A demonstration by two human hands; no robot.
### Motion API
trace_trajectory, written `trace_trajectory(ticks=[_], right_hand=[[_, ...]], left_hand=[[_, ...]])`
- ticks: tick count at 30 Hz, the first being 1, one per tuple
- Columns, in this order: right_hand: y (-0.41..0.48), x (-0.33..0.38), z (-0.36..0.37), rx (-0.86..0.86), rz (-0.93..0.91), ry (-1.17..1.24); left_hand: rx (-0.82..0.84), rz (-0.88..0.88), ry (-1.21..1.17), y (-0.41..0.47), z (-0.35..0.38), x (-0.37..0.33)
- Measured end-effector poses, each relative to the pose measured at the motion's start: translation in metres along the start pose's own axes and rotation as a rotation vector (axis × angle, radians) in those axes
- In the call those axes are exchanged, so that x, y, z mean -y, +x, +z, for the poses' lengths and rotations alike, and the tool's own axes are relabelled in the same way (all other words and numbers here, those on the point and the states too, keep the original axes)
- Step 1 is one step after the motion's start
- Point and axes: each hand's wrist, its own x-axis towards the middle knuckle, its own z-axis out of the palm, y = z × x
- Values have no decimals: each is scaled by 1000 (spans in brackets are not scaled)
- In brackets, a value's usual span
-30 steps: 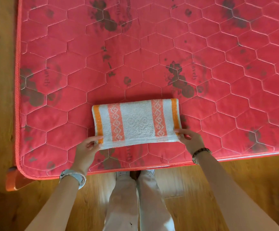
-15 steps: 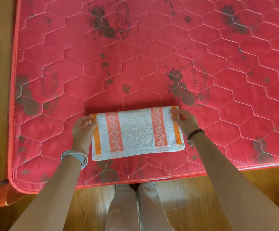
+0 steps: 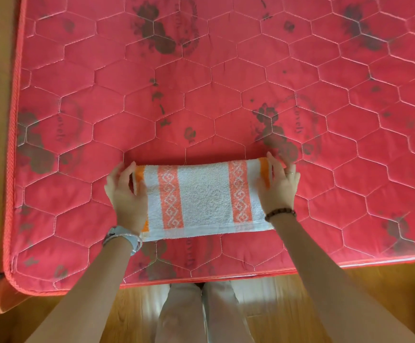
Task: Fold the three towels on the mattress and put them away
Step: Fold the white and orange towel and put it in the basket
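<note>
Mattress [image 3: 226,70] fabric is showing the word "lovely" printed sideways in dark ink, repeating beside flower prints [image 3: 273,129].

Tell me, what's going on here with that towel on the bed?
A person stands at the near edge of a red quilted mattress, folding a white towel with orange stripes. The towel lies flat as a folded band. The left hand grips its left end, and the right hand is on its right end. This is the only towel in view, and it has not been put away yet.
</note>
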Motion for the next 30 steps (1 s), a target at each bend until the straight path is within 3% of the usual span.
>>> trace_trajectory(ticks=[2, 5, 9, 17, 30], right_hand=[[-11, 12, 4, -66, -183, -141], [-32, 32, 28, 101, -468, -92], [-49, 36, 59, 245, -591, -264], [-37, 26, 66, 308, -585, -420], [-12, -22, 28, 214, -278, -561]], left_hand=[[-26, 223, 90, -8, 8, -12], [177, 534, 163, -26, 33, -28], [287, 723, 428, -43, 67, -26], [331, 768, 684, -25, 68, -6], [223, 435, 720, -9, 21, 35]])
